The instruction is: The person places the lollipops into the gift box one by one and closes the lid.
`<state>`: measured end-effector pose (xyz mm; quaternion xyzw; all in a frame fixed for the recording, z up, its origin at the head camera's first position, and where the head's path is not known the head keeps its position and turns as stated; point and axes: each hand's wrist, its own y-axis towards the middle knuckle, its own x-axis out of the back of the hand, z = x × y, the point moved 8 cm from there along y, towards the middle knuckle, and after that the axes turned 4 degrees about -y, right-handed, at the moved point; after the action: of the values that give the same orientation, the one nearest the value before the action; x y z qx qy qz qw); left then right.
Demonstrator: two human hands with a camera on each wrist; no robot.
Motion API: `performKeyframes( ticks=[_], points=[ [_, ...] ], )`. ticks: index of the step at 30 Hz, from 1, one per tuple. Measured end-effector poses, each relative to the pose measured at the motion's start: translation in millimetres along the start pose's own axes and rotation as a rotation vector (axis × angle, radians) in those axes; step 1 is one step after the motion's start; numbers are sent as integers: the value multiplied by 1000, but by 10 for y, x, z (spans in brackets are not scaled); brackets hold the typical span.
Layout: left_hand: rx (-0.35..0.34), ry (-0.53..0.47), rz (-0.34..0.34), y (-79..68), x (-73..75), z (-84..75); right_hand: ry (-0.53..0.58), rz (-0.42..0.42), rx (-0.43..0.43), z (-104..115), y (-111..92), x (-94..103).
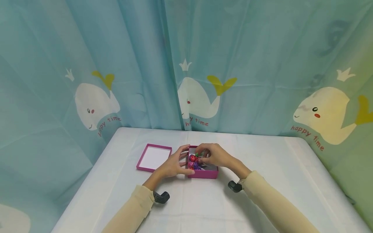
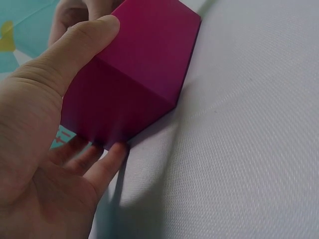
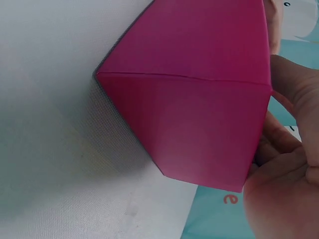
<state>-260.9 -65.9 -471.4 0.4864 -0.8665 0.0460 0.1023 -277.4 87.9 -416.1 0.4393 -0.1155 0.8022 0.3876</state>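
Note:
A magenta box [image 1: 203, 174] without its lid stands on the white table. Inside lie several small round lollipops [image 1: 192, 158] in shiny red, pink and purple wrappers. My left hand [image 1: 172, 165] grips the box at its left side, the thumb on the front wall and the fingers spread along the left wall. From the right, my right hand [image 1: 216, 155] reaches into the box with bent fingers and seems to pinch a green and red lollipop [image 1: 197, 155] at the fingertips. The wall of the box hides those fingertips in the right wrist view.
The magenta lid [image 1: 144, 169] lies upturned left of the box, its white inside showing. A blue-green curtain [image 1: 250, 110] printed with whales hangs behind the far edge of the white table [image 1: 262, 155].

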Motion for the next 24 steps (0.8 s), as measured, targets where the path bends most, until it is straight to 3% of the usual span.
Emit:
performKeyframes(
  ticks=[24],
  points=[
    [-11, 12, 6, -11, -7, -29, 11, -18, -21, -8, -1, 13]
  ],
)
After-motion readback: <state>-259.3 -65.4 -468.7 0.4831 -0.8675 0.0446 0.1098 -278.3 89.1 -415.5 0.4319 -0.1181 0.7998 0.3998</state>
